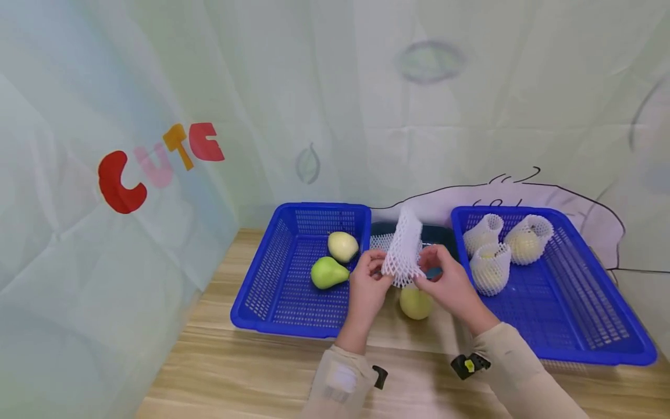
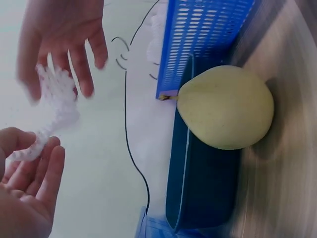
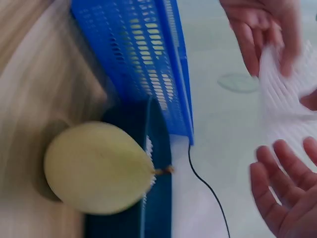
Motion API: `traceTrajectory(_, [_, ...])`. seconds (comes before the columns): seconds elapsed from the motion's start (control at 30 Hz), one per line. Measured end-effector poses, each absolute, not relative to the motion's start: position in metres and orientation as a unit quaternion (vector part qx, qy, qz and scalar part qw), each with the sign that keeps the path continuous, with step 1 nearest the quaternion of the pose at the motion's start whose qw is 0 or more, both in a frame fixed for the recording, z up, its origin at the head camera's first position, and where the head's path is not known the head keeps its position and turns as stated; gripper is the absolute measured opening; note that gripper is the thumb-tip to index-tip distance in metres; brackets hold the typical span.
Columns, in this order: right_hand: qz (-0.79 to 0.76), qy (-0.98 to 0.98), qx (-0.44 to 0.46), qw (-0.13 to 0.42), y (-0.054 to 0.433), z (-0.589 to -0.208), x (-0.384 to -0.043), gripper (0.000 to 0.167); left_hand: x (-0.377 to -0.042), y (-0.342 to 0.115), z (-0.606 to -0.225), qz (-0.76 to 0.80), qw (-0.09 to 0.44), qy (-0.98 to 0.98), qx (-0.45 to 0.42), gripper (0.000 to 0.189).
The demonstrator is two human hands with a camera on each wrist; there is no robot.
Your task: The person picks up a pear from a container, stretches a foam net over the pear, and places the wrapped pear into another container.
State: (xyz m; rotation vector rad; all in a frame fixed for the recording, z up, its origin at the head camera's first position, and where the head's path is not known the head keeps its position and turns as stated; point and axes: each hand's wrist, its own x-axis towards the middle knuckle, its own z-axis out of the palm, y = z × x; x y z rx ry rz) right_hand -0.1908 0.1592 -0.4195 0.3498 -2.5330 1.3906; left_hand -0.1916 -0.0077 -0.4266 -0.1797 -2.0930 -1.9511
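Note:
A white foam net sleeve (image 1: 404, 244) hangs between both hands in the head view, its wide mouth toward me. My left hand (image 1: 368, 285) pinches the net's edge between thumb and fingers. On the other side, my right hand (image 1: 452, 288) has its fingers spread beside the net, the thumb near its rim. The right wrist view shows those right fingers (image 3: 285, 183) apart from the mesh. Below the net, a bare yellow-green pear (image 1: 416, 304) rests on the table; its stem (image 2: 167, 97) points toward the wall in the left wrist view.
In the left blue basket (image 1: 309, 331) lie a pale pear (image 1: 342, 247) and a greener pear (image 1: 328, 273). Three net-wrapped pears, one of them this wrapped pear (image 1: 490, 272), sit in the right blue basket (image 1: 591, 355). Between the baskets stands a dark teal tray (image 1: 442, 234) with more netting.

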Motion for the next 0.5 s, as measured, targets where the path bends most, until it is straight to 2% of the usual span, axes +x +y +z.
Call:
traceTrajectory(0.07, [0.475, -0.866, 0.112, 0.109, 0.157, -0.423, -0.191, 0.034, -0.19, -0.007, -0.428, -0.661, 0.143, -0.733, -0.075, 0.029])
traceTrajectory(0.13, [0.501, -0.852, 0.076, 0.13, 0.157, -0.425, -0.191, 0.028, -0.19, -0.008, -0.431, -0.654, 0.156, -0.736, -0.08, 0.026])
traceTrajectory(0.27, [0.574, -0.79, -0.015, 0.216, 0.163, -0.425, -0.194, 0.016, -0.193, -0.018, -0.435, -0.638, 0.208, -0.739, -0.056, 0.02])
traceTrajectory(0.37, [0.595, -0.756, -0.045, 0.269, 0.168, -0.424, -0.196, 0.013, -0.195, -0.025, -0.437, -0.613, 0.25, -0.749, -0.03, 0.019])
traceTrajectory(0.43, [0.601, -0.746, -0.053, 0.28, 0.171, -0.422, -0.196, 0.013, -0.196, -0.028, -0.437, -0.611, 0.248, -0.752, -0.02, 0.019])
traceTrajectory(0.5, [0.632, -0.726, -0.06, 0.264, 0.171, -0.421, -0.195, 0.012, -0.196, -0.027, -0.437, -0.634, 0.224, -0.74, -0.016, 0.021])
